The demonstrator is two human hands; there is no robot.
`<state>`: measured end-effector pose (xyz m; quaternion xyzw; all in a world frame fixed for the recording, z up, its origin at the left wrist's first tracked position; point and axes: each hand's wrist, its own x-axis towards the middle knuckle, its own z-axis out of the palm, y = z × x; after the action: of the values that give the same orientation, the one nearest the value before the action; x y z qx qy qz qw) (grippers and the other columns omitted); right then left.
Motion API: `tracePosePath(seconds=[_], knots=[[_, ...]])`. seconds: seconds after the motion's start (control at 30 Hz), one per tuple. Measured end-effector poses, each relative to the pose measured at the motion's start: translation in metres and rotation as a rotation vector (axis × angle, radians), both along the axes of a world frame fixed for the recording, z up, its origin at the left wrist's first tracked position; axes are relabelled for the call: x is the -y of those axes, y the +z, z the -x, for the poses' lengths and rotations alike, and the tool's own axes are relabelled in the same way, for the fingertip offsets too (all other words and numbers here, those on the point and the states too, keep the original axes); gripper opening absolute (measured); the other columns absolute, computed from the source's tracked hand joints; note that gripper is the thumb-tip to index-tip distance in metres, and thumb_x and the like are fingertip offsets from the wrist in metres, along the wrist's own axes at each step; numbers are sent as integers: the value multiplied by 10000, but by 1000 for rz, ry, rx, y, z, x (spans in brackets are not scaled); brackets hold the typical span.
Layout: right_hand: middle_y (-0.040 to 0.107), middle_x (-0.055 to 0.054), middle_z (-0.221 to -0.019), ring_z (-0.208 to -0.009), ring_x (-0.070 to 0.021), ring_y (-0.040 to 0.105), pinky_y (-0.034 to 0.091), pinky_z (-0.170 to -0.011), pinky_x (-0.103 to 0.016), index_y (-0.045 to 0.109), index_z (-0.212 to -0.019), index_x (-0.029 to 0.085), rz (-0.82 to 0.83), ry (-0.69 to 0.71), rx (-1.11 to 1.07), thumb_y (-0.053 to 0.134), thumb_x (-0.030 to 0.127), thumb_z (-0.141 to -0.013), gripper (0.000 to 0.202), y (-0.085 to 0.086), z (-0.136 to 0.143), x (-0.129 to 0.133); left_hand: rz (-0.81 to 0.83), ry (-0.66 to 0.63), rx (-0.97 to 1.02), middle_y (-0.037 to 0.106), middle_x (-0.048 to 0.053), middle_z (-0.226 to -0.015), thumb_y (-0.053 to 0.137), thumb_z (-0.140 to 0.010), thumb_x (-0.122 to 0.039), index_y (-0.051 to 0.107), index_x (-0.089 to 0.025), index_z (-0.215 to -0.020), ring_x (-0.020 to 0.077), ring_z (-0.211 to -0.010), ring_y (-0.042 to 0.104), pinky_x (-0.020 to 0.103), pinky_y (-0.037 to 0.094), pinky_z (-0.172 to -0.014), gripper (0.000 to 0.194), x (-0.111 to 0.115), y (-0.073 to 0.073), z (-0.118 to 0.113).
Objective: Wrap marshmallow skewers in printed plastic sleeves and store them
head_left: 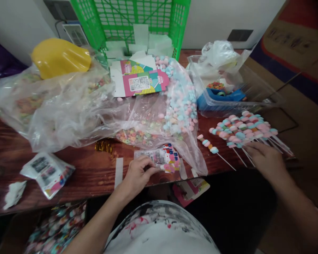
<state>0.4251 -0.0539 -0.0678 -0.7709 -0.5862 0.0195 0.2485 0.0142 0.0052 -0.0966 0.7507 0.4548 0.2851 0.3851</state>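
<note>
My left hand [141, 173] is closed in a pinch at the near edge of a printed plastic bag [161, 157] by the table's front edge. On the right, my right hand [266, 158] has its fingers closed at the near side of a pile of marshmallow skewers [245, 127], on a skewer there; its fingertips are partly hidden. The pile has pink, blue and white sweets on white sticks. A single marshmallow skewer [208, 145] lies apart, between my hands, its stick pointing toward me.
Large clear bags [69, 109] of sweets cover the table's back. Behind stands a green crate [181, 28]. A clear plastic tub [212, 110] sits back right. Flat printed cartons [145, 83], gold twist ties [104, 146] and a stack of printed bags [48, 173] lie about.
</note>
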Motion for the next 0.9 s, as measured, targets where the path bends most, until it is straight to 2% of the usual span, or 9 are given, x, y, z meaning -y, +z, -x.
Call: tracePosePath(seconds=[0.07, 0.13, 0.2, 0.27, 0.37, 0.57, 0.7, 0.8, 0.9], knots=[[663, -79, -786, -670, -189, 615, 454, -554, -277, 650, -917, 191, -58, -40, -94, 492, 352, -883, 227, 13, 11, 14, 103, 5, 41, 599, -13, -650, 720, -728, -229, 641, -155, -617, 111, -633, 535, 225, 396, -619, 156, -5, 1, 1], [642, -35, -743, -613, -155, 593, 437, -500, -239, 645, -964, 231, -109, -30, -286, 536, 335, -872, 177, 27, 30, 29, 188, 9, 70, 601, -19, -635, 735, -695, -203, 659, -156, -615, 104, -614, 524, 216, 387, -601, 120, -9, 0, 3], [628, -2, -703, -575, -137, 575, 439, -479, -222, 656, -947, 254, -111, 116, -341, 581, 315, -846, 140, 38, 54, 40, 229, 10, 83, 600, -22, -627, 734, -684, -185, 673, -158, -619, 100, -608, 518, 209, 378, -590, 93, -12, -2, 5], [624, 18, -668, -550, -123, 573, 450, -477, -209, 663, -921, 253, -71, 324, -292, 586, 286, -837, 119, 44, 78, 45, 235, 2, 90, 606, -19, -637, 731, -686, -190, 685, -161, -631, 101, -618, 523, 209, 379, -596, 77, -13, -3, 6], [653, 30, -688, -565, -100, 603, 476, -522, -183, 643, -930, 235, -42, 535, -219, 528, 198, -862, 139, 42, 103, 42, 220, -6, 104, 622, -9, -662, 729, -692, -204, 704, -163, -653, 108, -635, 539, 215, 392, -615, 61, -12, -5, 6], [700, 6, -826, -713, -116, 673, 520, -649, -188, 618, -999, 222, -112, 637, -71, 497, 128, -857, 209, 25, 107, 36, 189, -54, 104, 645, 15, -688, 725, -709, -230, 731, -168, -675, 124, -661, 569, 228, 421, -645, 71, -10, -2, 5], [700, -14, -856, -739, -150, 676, 534, -751, -268, 604, -1042, 232, -255, 666, 62, 506, 99, -838, 262, 32, 107, 42, 161, -54, 89, 642, 12, -676, 716, -724, -239, 730, -168, -682, 119, -646, 564, 224, 422, -628, 84, -10, -3, 4], [684, -28, -823, -725, -175, 659, 528, -723, -312, 594, -1068, 234, -290, 655, 111, 495, 68, -830, 306, 36, 111, 48, 140, -52, 85, 638, 7, -670, 717, -725, -235, 723, -163, -677, 115, -637, 560, 222, 418, -619, 87, -10, -6, 3], [660, -34, -811, -717, -175, 636, 508, -647, -299, 575, -1118, 225, -307, 664, 118, 492, 25, -814, 373, 29, 113, 54, 130, -54, 84, 634, 1, -667, 720, -723, -237, 721, -166, -671, 111, -631, 557, 218, 413, -609, 87, -10, -8, 3]])
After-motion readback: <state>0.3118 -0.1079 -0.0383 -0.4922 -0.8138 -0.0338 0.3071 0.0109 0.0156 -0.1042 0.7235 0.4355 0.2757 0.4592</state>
